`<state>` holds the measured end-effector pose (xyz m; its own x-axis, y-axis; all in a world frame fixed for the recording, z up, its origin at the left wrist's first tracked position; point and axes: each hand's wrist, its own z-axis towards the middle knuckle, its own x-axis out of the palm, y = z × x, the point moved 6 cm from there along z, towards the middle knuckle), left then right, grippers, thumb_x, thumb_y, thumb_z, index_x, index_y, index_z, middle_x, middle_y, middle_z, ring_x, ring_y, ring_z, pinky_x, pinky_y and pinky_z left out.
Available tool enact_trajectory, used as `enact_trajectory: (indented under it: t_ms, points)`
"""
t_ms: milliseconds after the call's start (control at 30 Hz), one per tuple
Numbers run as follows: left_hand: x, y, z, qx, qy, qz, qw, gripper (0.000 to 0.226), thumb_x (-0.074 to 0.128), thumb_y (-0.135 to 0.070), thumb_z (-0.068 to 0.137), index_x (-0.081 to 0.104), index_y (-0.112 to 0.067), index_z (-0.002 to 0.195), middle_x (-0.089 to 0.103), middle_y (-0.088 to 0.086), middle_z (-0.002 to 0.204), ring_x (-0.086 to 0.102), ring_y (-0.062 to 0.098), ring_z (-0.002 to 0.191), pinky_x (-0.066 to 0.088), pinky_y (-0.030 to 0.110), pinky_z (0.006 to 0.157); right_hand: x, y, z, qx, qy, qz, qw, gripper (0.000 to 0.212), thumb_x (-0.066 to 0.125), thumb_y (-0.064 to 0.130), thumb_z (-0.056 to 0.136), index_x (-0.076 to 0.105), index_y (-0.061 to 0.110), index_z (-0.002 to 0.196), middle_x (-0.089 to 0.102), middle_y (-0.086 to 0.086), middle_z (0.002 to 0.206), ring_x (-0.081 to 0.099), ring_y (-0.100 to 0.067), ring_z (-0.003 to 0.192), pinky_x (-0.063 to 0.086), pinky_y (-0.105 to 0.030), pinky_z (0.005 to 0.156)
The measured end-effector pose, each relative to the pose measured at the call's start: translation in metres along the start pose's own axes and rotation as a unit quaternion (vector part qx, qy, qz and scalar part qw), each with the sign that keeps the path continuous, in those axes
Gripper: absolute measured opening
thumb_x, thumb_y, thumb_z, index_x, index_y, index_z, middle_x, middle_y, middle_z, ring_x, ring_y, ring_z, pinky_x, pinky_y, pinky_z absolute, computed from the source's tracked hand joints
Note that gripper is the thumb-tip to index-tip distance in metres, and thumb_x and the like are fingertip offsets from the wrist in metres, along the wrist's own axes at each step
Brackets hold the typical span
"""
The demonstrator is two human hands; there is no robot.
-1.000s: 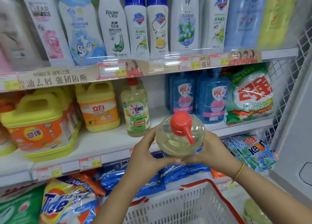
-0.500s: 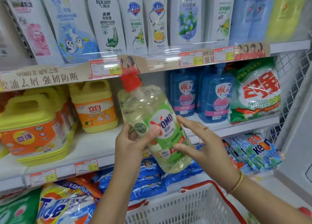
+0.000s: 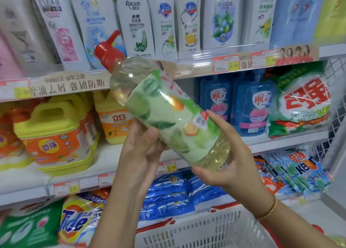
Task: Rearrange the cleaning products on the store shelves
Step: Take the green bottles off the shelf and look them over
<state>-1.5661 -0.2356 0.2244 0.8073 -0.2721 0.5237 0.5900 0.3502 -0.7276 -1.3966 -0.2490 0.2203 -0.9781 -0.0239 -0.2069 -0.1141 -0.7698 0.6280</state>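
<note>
— Where is the bottle (image 3: 168,115) now?
— I hold it in the air, tilted, in front of the middle shelf (image 3: 109,153). My left hand (image 3: 140,154) grips its middle. My right hand (image 3: 230,159) supports the base with fingers nearly straight.
— How much is done?
— Little, I judge: the bottle stands on no shelf yet.

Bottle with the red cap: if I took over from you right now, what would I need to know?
Left hand grips the clear bottle mid-body. Right hand cradles its base, fingers fairly straight. The bottle is tilted in front of the middle shelf, red cap up-left, on no shelf yet. Left to do: probably stand it upright between the yellow jug and the blue bottles.
</note>
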Motion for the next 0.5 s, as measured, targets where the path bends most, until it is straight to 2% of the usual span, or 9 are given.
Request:
enact_trajectory:
  t_ms: [67, 133, 200, 267, 333, 400, 467, 500]
  points:
    - [0.003, 0.013, 0.002, -0.032, 0.028, -0.049, 0.998, 0.083, 0.094, -0.036, 0.044, 0.063, -0.016, 0.119, 0.067, 0.006, 0.116, 0.065, 0.02, 0.106, 0.055, 0.034, 0.082, 0.006, -0.012, -0.002, 0.098, 0.06, 0.202, 0.973, 0.08, 0.083, 0.05, 0.056, 0.054, 0.032, 0.129, 0.061, 0.011, 0.126, 0.058, -0.01, 0.116, 0.05, -0.022, 0.089]
    - [0.0, 0.025, 0.001, -0.06, 0.042, -0.082, 0.994, 0.083, 0.097, -0.035, 0.036, 0.067, -0.014, 0.11, 0.07, 0.007, 0.105, 0.067, 0.021, 0.1, 0.057, 0.037, 0.08, 0.014, -0.027, -0.01, 0.225, 0.109, 0.351, 0.902, 0.08, 0.077, 0.066, 0.055, 0.061, 0.03, 0.124, 0.062, -0.001, 0.127, 0.059, -0.023, 0.116, 0.054, -0.039, 0.089]
    - [-0.001, 0.03, -0.001, -0.068, 0.049, -0.079, 0.993, 0.072, 0.098, -0.034, 0.033, 0.073, -0.016, 0.098, 0.071, 0.006, 0.098, 0.068, 0.02, 0.096, 0.058, 0.039, 0.08, 0.017, -0.033, -0.017, 0.302, 0.137, 0.419, 0.845, 0.08, 0.064, 0.076, 0.062, 0.058, 0.03, 0.127, 0.059, -0.01, 0.132, 0.058, -0.031, 0.116, 0.054, -0.048, 0.087]
    - [-0.004, 0.032, -0.002, -0.063, 0.024, -0.081, 0.994, 0.068, 0.098, -0.032, 0.033, 0.075, -0.017, 0.095, 0.072, 0.004, 0.097, 0.069, 0.018, 0.093, 0.059, 0.036, 0.075, 0.015, -0.034, -0.019, 0.336, 0.127, 0.427, 0.83, 0.071, 0.045, 0.078, 0.072, 0.058, 0.034, 0.126, 0.059, -0.013, 0.131, 0.063, -0.033, 0.107, 0.058, -0.047, 0.074]
    - [-0.006, 0.034, -0.001, -0.057, -0.017, -0.076, 0.995, 0.076, 0.097, -0.033, 0.036, 0.069, -0.016, 0.105, 0.072, 0.005, 0.101, 0.069, 0.018, 0.094, 0.059, 0.036, 0.07, 0.009, -0.034, -0.015, 0.346, 0.085, 0.401, 0.844, 0.061, 0.034, 0.067, 0.082, 0.051, 0.036, 0.131, 0.059, -0.01, 0.131, 0.064, -0.03, 0.108, 0.056, -0.048, 0.077]
    - [-0.009, 0.036, 0.0, -0.052, -0.059, -0.07, 0.994, 0.087, 0.096, -0.036, 0.039, 0.061, -0.016, 0.116, 0.071, 0.006, 0.108, 0.069, 0.018, 0.097, 0.059, 0.036, 0.068, 0.0, -0.033, -0.012, 0.292, 0.043, 0.29, 0.91, 0.05, 0.051, 0.051, 0.086, 0.041, 0.043, 0.135, 0.058, 0.005, 0.132, 0.064, -0.019, 0.111, 0.055, -0.043, 0.088]
    - [-0.015, 0.038, 0.001, -0.05, -0.087, -0.07, 0.992, 0.091, 0.095, -0.038, 0.041, 0.058, -0.018, 0.121, 0.069, 0.007, 0.115, 0.067, 0.019, 0.104, 0.059, 0.038, 0.073, -0.003, -0.023, -0.012, 0.182, 0.062, 0.111, 0.975, 0.072, 0.071, 0.04, 0.078, 0.031, 0.048, 0.137, 0.048, 0.02, 0.138, 0.054, -0.004, 0.12, 0.049, -0.03, 0.099]
    - [-0.017, 0.038, 0.001, -0.048, -0.099, -0.068, 0.992, 0.092, 0.095, -0.039, 0.041, 0.058, -0.019, 0.122, 0.068, 0.007, 0.118, 0.066, 0.02, 0.108, 0.059, 0.039, 0.076, -0.003, -0.019, -0.013, 0.126, 0.07, 0.004, 0.99, 0.082, 0.075, 0.043, 0.072, 0.028, 0.048, 0.139, 0.036, 0.021, 0.145, 0.043, 0.001, 0.129, 0.042, -0.024, 0.105]
